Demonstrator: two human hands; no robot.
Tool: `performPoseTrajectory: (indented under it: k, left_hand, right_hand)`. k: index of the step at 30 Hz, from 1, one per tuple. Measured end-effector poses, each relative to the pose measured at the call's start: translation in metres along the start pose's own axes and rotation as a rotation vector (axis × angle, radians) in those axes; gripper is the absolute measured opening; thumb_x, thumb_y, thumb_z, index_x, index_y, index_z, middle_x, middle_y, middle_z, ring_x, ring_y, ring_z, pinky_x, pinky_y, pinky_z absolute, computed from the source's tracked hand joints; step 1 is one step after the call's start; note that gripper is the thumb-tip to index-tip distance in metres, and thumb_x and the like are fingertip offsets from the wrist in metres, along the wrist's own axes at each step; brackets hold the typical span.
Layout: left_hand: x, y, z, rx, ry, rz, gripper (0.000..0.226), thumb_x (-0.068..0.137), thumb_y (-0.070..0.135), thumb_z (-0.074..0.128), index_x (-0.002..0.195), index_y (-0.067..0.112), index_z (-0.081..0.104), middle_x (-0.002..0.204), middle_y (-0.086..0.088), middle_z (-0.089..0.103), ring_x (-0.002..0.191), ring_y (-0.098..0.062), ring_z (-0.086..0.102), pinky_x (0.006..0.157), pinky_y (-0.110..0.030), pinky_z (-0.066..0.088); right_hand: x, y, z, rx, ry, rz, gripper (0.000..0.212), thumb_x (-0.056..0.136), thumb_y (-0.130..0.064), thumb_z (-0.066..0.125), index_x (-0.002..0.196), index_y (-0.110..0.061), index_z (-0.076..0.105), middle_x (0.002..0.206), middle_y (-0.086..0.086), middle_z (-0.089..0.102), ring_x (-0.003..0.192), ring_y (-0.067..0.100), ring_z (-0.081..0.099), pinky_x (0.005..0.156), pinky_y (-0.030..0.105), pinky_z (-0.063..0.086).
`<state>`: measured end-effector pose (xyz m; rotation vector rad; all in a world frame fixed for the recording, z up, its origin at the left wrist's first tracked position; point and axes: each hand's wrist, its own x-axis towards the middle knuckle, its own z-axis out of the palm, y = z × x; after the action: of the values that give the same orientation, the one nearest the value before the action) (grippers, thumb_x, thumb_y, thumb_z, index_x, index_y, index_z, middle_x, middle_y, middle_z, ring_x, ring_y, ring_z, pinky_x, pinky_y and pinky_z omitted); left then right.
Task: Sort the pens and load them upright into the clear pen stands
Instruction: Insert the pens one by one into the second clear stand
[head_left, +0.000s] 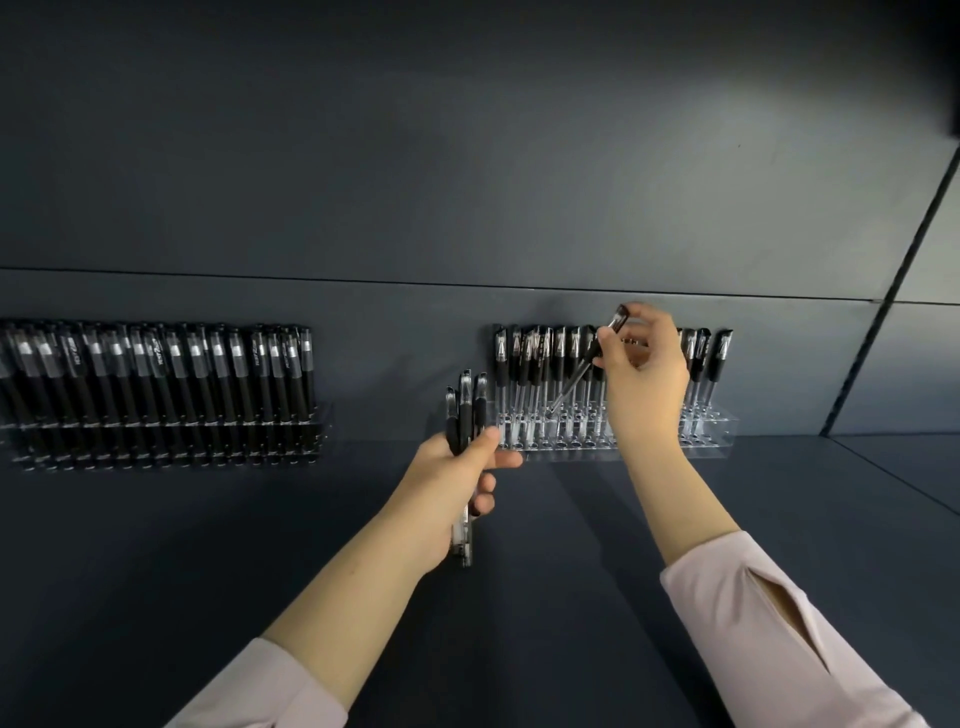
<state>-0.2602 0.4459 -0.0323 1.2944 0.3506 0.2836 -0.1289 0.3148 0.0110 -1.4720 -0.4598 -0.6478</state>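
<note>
Standing full at the far left of the dark table (519, 597), one clear stand (171, 439) holds black pens upright. The left hand (447, 483) is closed round a bundle of pens (464, 415). The right hand (641, 379) pinches a single pen (584, 364), tilted, its tip seemingly just above a slot of the right stand (717, 431), already mostly loaded.
</note>
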Motion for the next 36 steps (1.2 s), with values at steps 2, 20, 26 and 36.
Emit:
performPoseTrajectory:
  k: [2, 20, 26, 36]
  left_hand:
    - [0.000, 0.000, 0.000, -0.016, 0.007, -0.017, 0.023, 0.093, 0.033, 0.064, 0.100, 0.012, 0.060, 0.063, 0.004, 0.068, 0.045, -0.005, 0.041, 0.037, -0.018, 0.032]
    - [-0.011, 0.009, 0.002, -0.111, -0.067, 0.096, 0.018, 0.095, 0.019, 0.062, 0.111, 0.012, 0.061, 0.094, 0.001, 0.077, 0.075, -0.020, 0.075, 0.059, -0.028, 0.059]
    - [-0.010, 0.010, -0.001, -0.154, -0.072, 0.115, 0.017, 0.097, 0.015, 0.059, 0.111, 0.007, 0.061, 0.101, -0.001, 0.076, 0.088, -0.022, 0.075, 0.065, -0.027, 0.060]
    - [-0.005, 0.009, -0.004, -0.189, -0.037, 0.103, 0.013, 0.094, 0.014, 0.062, 0.104, 0.007, 0.066, 0.097, -0.006, 0.077, 0.088, -0.017, 0.074, 0.061, -0.021, 0.057]
  right_hand:
    - [-0.001, 0.000, 0.001, -0.008, -0.005, -0.029, 0.023, 0.092, -0.014, 0.061, 0.106, -0.030, 0.055, 0.089, -0.011, 0.059, 0.083, 0.023, 0.065, 0.070, 0.023, 0.054]
    - [-0.012, 0.011, 0.014, -0.546, -0.244, -0.408, 0.037, 0.096, -0.011, 0.056, 0.133, -0.012, 0.056, 0.110, 0.009, 0.062, 0.079, 0.021, 0.060, 0.071, 0.036, 0.053]
    - [-0.008, 0.019, 0.012, -0.497, -0.306, -0.248, 0.039, 0.096, -0.015, 0.056, 0.135, -0.015, 0.055, 0.116, 0.007, 0.061, 0.086, 0.016, 0.058, 0.081, 0.031, 0.051]
    - [-0.014, -0.017, 0.015, -0.069, -0.513, 0.051, 0.018, 0.095, -0.032, 0.056, 0.101, -0.024, 0.071, 0.089, -0.010, 0.070, 0.078, -0.001, 0.062, 0.068, 0.013, 0.049]
